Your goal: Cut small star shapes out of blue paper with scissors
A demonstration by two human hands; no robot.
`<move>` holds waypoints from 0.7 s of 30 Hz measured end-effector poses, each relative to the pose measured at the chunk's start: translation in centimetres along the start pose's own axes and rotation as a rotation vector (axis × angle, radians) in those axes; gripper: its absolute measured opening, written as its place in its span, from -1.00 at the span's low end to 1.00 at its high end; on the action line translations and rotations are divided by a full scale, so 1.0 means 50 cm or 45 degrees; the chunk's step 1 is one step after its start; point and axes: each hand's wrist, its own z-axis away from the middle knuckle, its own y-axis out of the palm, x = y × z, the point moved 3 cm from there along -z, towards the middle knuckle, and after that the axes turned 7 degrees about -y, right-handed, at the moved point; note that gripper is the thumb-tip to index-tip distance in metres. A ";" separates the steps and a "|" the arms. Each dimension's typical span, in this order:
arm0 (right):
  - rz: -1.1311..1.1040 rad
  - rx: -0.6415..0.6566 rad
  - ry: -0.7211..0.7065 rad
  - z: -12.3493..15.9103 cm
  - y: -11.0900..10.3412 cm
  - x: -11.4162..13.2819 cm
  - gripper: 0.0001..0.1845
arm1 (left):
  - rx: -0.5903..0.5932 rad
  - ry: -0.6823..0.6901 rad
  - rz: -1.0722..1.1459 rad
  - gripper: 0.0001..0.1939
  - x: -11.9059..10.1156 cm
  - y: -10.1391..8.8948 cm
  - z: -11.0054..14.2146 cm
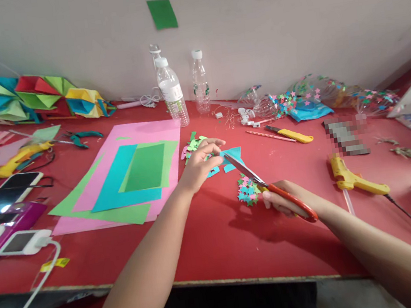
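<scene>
My left hand (201, 164) pinches a small piece of blue paper (234, 156) above the red table. In my right hand (286, 196) is a pair of scissors (248, 171) with red handles, its blades pointing up and left to the blue paper. Whether the blades are cutting into the paper I cannot tell. Just below the blades lies a small pile of paper stars (248, 190) in pink, blue and green. Behind my left hand are green and pink paper scraps (190, 148), partly hidden by it.
Coloured paper sheets (109, 188) lie stacked at left. Clear plastic bottles (172, 92) stand at the back. To the right are a yellow utility knife (294, 134) and a yellow glue gun (358, 181) with a cord. A phone (11, 189) and a white cable (37, 290) are at far left.
</scene>
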 end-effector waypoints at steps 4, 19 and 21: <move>-0.016 -0.032 0.068 -0.002 0.004 -0.003 -0.39 | 0.080 -0.035 0.030 -0.94 -0.004 -0.005 0.000; -0.191 -0.055 0.070 -0.005 0.019 -0.019 -0.46 | -0.010 -0.060 0.241 -0.91 0.005 0.005 -0.002; -0.196 -0.063 0.047 -0.004 0.020 -0.017 -0.45 | -0.070 -0.069 0.307 -0.91 0.009 0.011 -0.004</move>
